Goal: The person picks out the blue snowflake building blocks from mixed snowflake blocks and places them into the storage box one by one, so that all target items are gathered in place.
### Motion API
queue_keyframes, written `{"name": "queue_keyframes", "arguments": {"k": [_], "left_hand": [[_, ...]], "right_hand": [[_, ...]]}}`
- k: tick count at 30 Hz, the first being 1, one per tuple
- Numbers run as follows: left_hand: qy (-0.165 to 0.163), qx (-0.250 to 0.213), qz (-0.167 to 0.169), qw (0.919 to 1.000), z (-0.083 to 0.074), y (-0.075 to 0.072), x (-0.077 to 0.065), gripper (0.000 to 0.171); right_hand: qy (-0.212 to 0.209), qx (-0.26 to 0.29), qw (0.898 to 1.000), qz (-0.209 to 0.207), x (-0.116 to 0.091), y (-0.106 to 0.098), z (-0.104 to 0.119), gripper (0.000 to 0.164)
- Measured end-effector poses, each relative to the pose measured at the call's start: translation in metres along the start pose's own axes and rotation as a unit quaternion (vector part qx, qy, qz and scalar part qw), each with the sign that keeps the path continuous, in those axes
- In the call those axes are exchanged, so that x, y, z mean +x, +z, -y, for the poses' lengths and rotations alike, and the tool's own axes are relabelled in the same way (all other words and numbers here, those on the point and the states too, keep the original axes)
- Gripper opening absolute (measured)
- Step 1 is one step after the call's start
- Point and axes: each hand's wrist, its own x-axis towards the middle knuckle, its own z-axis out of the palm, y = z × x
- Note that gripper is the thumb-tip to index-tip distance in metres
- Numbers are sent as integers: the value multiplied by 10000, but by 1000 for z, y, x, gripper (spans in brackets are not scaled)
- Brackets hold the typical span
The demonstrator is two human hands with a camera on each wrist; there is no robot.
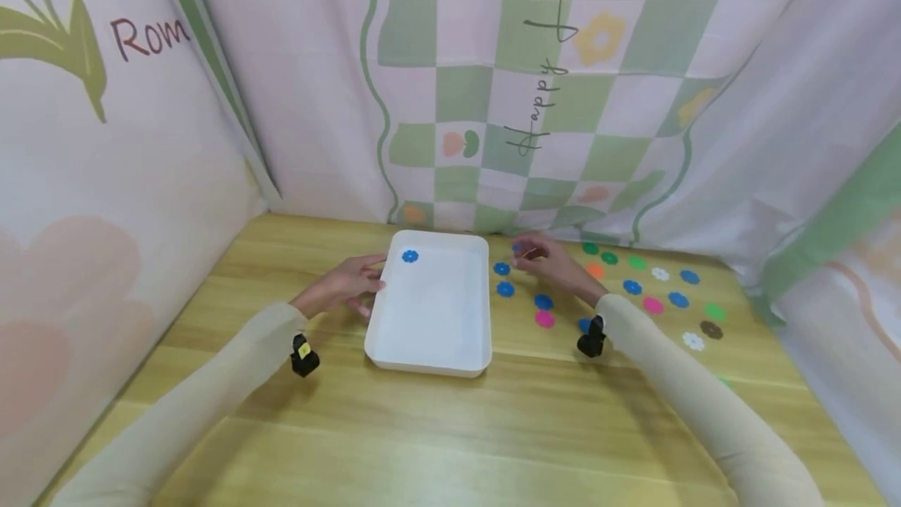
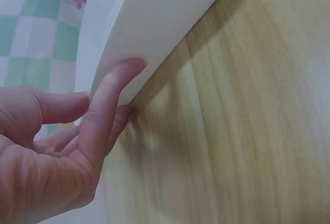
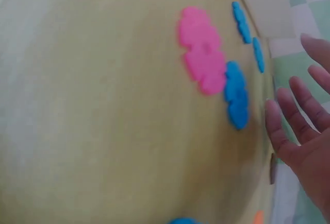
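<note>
A shallow white tray (image 1: 431, 311) stands on the table with one blue flower-shaped piece (image 1: 410, 257) lying near its far left corner. My left hand (image 1: 345, 284) holds the tray's left side, its thumb (image 2: 69, 106) at the rim and fingertips against the outer wall. Right of the tray, my right hand (image 1: 549, 260) is over the table's far part. Its fingers (image 3: 304, 98) look spread in the right wrist view, with no piece visible between them. In the head view a blue flower piece (image 1: 517, 247) shows at the fingertips, partly hidden by them.
Near the tray's right side lie blue flower pieces (image 1: 505, 289) and a pink one (image 1: 545, 319). Farther right are several more, including a white piece (image 1: 693, 341), a brown one (image 1: 712, 329) and green ones. A checked curtain (image 1: 464, 92) hangs behind the table.
</note>
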Motion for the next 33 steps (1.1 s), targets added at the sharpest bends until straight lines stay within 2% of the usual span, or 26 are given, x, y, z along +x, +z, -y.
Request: {"name": "queue_keyframes", "arguments": {"k": [4, 14, 22, 33], "left_hand": [[-43, -22, 20, 10000, 2, -1, -1, 69], [-9, 3, -1, 10000, 2, -1, 0, 68], [0, -47, -8, 10000, 4, 1, 0, 68], [-36, -243, 6, 9997, 4, -1, 2, 68]], "right_hand": [[130, -344, 9988, 314, -1, 2, -7, 54], [328, -326, 9953, 853, -7, 2, -17, 58], [279, -460, 9953, 802, -5, 0, -22, 56], [264, -600, 9938, 896, 2, 4, -13, 48]]}}
